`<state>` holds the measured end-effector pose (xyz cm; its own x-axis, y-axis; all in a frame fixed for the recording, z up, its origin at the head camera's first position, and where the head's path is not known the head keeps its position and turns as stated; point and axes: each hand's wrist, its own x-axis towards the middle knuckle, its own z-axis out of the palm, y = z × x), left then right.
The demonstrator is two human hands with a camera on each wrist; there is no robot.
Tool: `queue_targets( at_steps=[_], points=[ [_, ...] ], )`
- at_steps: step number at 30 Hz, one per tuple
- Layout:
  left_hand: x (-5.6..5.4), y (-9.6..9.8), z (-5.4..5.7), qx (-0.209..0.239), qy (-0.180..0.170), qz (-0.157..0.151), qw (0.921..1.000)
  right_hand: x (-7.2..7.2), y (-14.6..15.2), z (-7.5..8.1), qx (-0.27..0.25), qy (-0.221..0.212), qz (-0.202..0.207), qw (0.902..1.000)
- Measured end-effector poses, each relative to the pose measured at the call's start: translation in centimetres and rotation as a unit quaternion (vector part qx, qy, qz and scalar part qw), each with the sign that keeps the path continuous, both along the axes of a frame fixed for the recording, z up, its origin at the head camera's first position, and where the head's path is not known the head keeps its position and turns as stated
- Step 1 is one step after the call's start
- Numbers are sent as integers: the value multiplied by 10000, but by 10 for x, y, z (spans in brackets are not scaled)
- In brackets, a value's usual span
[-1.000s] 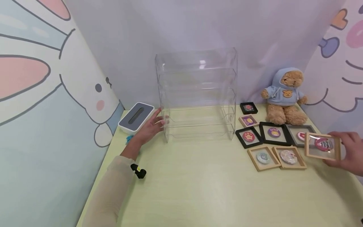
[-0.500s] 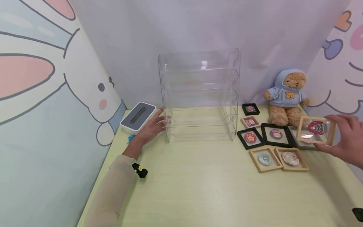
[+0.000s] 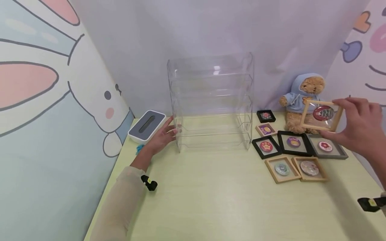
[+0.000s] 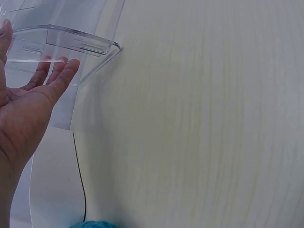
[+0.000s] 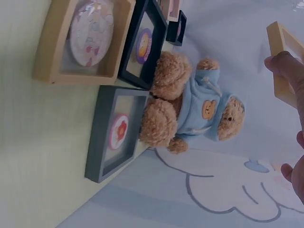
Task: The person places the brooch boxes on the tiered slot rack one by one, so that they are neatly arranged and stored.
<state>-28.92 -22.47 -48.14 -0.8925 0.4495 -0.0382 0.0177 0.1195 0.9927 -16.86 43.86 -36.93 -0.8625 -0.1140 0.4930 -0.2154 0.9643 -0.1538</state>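
My right hand [image 3: 360, 125] pinches a light wooden display frame [image 3: 305, 115] by its right side, in the air in front of the teddy bear. A red badge with a tree-like pattern [image 3: 323, 113] shows inside its clear pane. In the right wrist view only a corner of that wooden frame [image 5: 276, 40] and part of the hand are visible. Fingers extended, my left hand [image 3: 163, 138] touches the left side of a clear acrylic tiered rack [image 3: 211, 134]. The left wrist view has the hand [image 4: 33, 107] against the rack's clear side [image 4: 71, 40].
Several framed badges lie on the table's right: black frames [image 3: 310, 150], wooden frames [image 3: 272, 172] and a grey frame [image 3: 340, 154]. Behind them sits a teddy bear [image 3: 297, 118] in a blue hoodie. A white tissue box [image 3: 137, 136] with a grey top and a blue item [image 3: 139, 148] are at left.
My right hand has carried the wooden frame up and to the left, from beside the grey frame to in front of the bear. The left hand stays at the rack.
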Motion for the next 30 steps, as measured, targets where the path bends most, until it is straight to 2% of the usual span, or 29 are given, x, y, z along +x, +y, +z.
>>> queue_targets(
  at_steps=[3,9,11,15,24,27,30],
  points=[
    [2,-1,-1,-42,25,45,10000,-9,-11,11,172,334,335,9987],
    [2,-1,-4,55,49,23,10000,-24,-37,29,647,754,524,9937],
    [1,-2,-6,65,56,26,10000,-30,-43,33,670,1087,827,9884],
    [1,-2,-6,71,87,23,9999,-44,-54,39,738,1769,1393,9715],
    [3,1,-3,-71,146,82,9998,-68,-94,63,975,1568,1473,9717],
    [3,1,-2,-139,151,65,9998,-79,-112,69,1042,1703,1637,9661],
    [1,1,-1,-144,194,35,9997,-90,-131,74,1105,2004,1812,9565]
  ],
)
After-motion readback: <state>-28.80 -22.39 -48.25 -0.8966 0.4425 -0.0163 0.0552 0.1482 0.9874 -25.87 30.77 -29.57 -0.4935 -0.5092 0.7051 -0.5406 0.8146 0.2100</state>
